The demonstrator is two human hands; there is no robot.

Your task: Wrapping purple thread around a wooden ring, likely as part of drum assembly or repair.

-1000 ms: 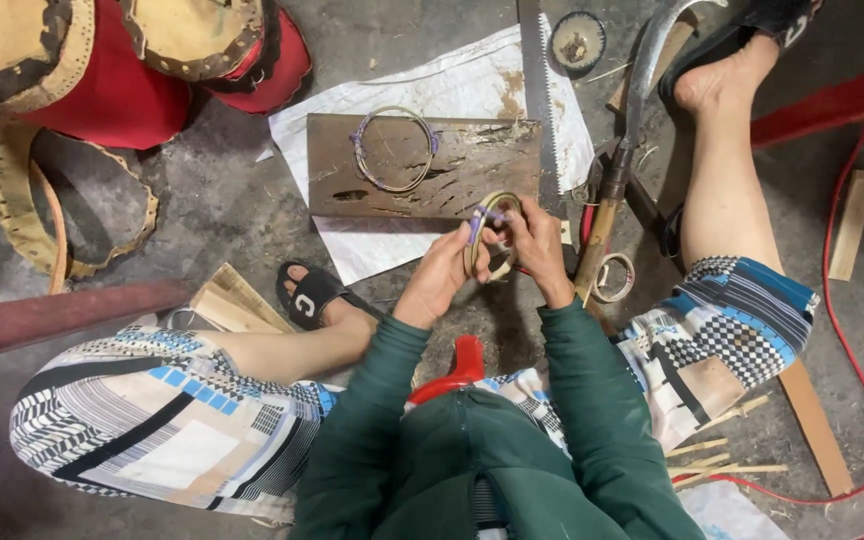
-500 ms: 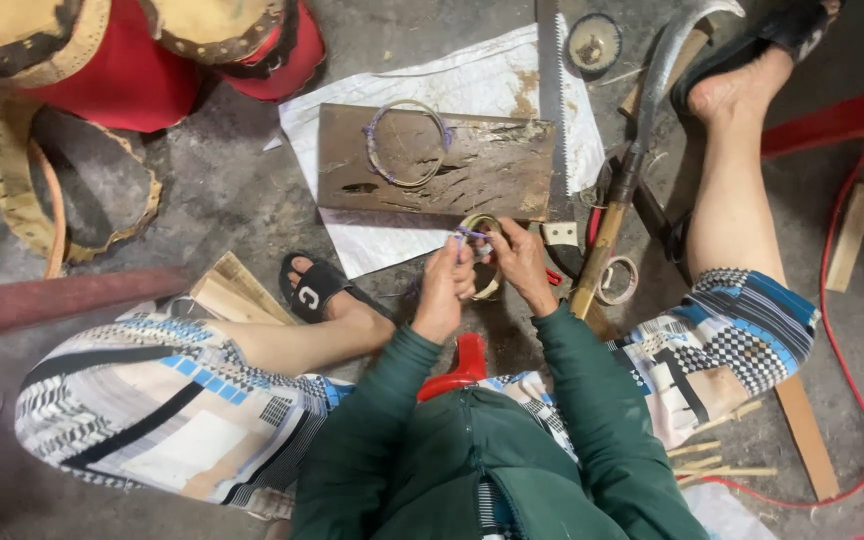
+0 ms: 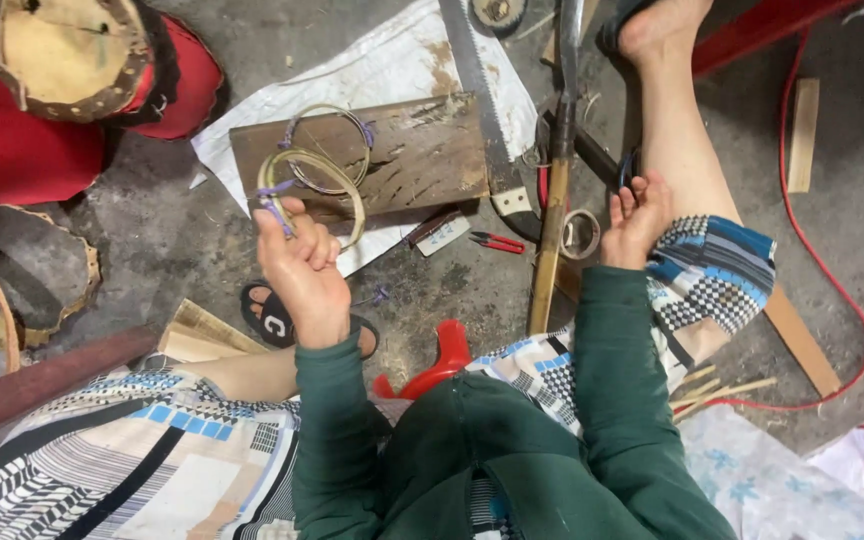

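We grip a coiled cane ring (image 3: 312, 195) in our left hand (image 3: 297, 265), left of centre in the frame, fingers (image 3: 302, 235) pinched shut on its rim where a purple tie hangs. Our right hand (image 3: 637, 215), at centre right, rests open and empty on the knee, just right of a small roll of tape (image 3: 580, 232). The ring looks thin, pale and springy, several loops bound together, held over the near edge of the wooden board (image 3: 422, 160), where a second ring (image 3: 337, 145) lies. To do this well, we'd judge, keep the pinch on the tie so the loops don't spring apart.
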